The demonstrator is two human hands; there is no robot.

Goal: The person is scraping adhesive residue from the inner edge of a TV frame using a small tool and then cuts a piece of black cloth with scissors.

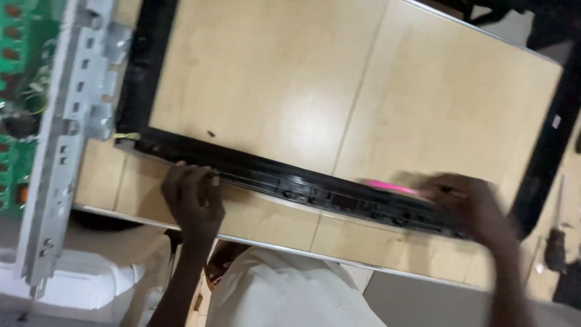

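Observation:
A large black rectangular frame (284,175) lies flat on a light wooden table (266,85). My left hand (192,197) rests on the near rail of the frame toward its left end, fingers curled over the edge. My right hand (469,206) is at the right end of the same rail, blurred by motion. It grips a thin tool with a pink handle (390,186) that lies along the rail, pointing left.
A grey metal bracket (63,127) with slots runs down the left side, beside a green circuit board (18,72). A small dark speck (210,133) lies on the table inside the frame. A screwdriver-like tool (554,242) lies at the far right.

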